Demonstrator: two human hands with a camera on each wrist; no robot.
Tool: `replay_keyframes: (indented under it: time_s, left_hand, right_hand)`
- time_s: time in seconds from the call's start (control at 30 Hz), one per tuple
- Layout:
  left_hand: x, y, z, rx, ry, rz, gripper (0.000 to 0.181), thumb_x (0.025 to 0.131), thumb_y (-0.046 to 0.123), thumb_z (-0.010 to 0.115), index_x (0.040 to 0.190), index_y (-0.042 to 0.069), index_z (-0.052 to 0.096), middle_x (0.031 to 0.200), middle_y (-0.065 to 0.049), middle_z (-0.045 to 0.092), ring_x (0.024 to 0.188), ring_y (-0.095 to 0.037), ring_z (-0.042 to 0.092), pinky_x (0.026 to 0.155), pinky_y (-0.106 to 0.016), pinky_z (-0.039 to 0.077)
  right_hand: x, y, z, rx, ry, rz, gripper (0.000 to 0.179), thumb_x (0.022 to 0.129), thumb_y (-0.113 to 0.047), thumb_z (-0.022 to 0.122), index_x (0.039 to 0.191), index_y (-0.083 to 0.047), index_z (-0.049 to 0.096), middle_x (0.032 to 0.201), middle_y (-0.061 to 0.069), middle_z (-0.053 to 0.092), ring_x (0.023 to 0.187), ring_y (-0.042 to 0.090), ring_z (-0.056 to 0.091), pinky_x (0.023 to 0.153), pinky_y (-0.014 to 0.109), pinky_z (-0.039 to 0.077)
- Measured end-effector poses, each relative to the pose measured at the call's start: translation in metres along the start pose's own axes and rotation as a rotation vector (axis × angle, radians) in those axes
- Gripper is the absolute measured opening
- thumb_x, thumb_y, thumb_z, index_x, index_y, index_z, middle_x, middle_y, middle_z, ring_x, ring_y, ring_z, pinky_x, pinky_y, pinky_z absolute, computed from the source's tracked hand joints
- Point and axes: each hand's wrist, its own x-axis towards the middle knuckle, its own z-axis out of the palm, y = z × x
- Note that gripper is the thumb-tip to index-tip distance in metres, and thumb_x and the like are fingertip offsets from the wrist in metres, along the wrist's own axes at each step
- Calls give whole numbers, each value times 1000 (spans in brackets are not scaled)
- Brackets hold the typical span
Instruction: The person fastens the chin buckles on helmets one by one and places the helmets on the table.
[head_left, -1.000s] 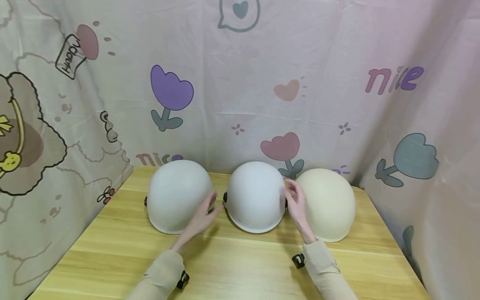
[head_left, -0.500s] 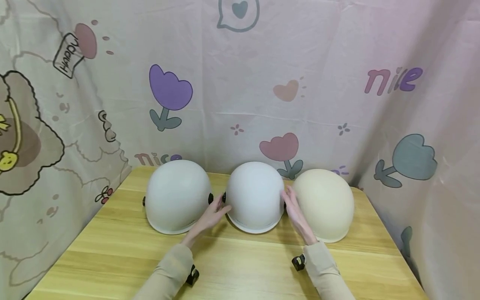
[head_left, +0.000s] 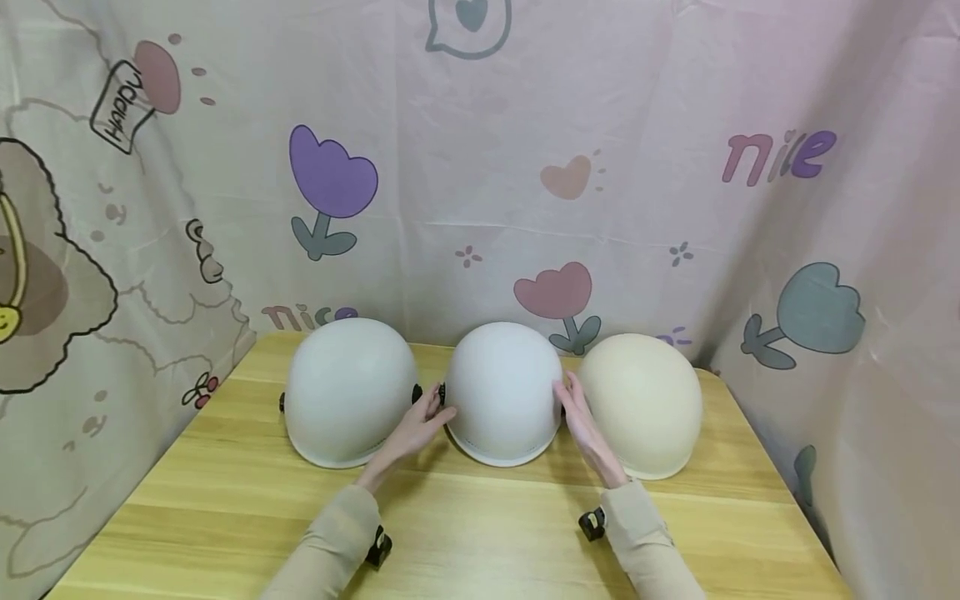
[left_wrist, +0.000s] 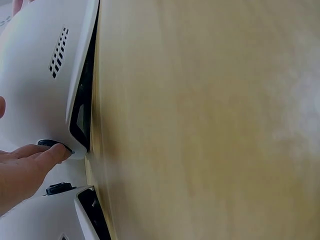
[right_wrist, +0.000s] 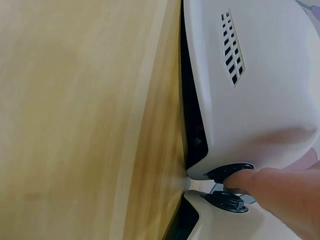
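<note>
Three helmets stand in a row on the table, domes up. The middle one is a white helmet (head_left: 504, 392) with slotted vents and a black side knob at each side. My left hand (head_left: 422, 423) is at its left side; in the left wrist view the fingertips (left_wrist: 59, 152) touch the black knob (left_wrist: 47, 143). At its right side, my right hand (head_left: 585, 427) lies along the shell, and in the right wrist view a finger (right_wrist: 245, 179) reaches the black knob (right_wrist: 222, 171) there. The fingers of both hands are fairly straight.
A greyish-white helmet (head_left: 348, 392) stands left of the middle one. To the right, very near my right hand, is a cream helmet (head_left: 643, 404). All rest near the back of the wooden table (head_left: 480, 533), before a printed curtain (head_left: 480, 133).
My left hand has moved right, from in front of the left helmet to the middle helmet's side. My right hand has settled against its right side. The helmets stay in place.
</note>
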Motion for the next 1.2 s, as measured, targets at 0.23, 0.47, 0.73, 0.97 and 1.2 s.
replay_keyframes:
  time_s: [0.23,0.47,0.73,0.97,1.2]
  left_hand:
    - [-2,1,-2,5,-22,-1,76,106,26,49,158,-7,5,162,-34,13,151,-47,19,122,-59,22]
    - [-2,0,-3,1,-13,-20,76,106,27,50,159,-4,6,162,-33,15,152,-46,20,123,-59,22]
    - [-1,0,-5,-11,-24,-19,76,106,27,50,159,-5,5,164,-31,12,152,-45,19,123,-59,21]
    - [0,-3,-6,-25,-27,-18,76,106,26,49,159,-5,3,165,-30,8,153,-46,16,124,-59,20]
    - [1,-2,-6,-20,-46,10,76,107,24,49,158,-9,2,162,-37,6,151,-50,13,124,-58,18]
  right_hand:
    - [-1,1,-1,11,-11,2,76,108,-50,30,162,-7,-3,169,22,-8,156,43,-1,125,63,4]
    - [1,3,1,18,-14,4,77,107,-52,33,162,-9,0,169,23,-2,156,43,5,125,62,8]
    - [0,2,1,21,-20,7,76,108,-50,33,162,-8,1,169,24,-1,156,44,6,125,63,8]
    - [0,5,2,26,-25,27,74,109,-48,32,162,-9,0,169,23,-4,156,44,3,125,63,7]
    - [-1,7,2,40,-27,26,74,109,-48,32,162,-8,0,168,25,-2,156,44,3,125,63,6]
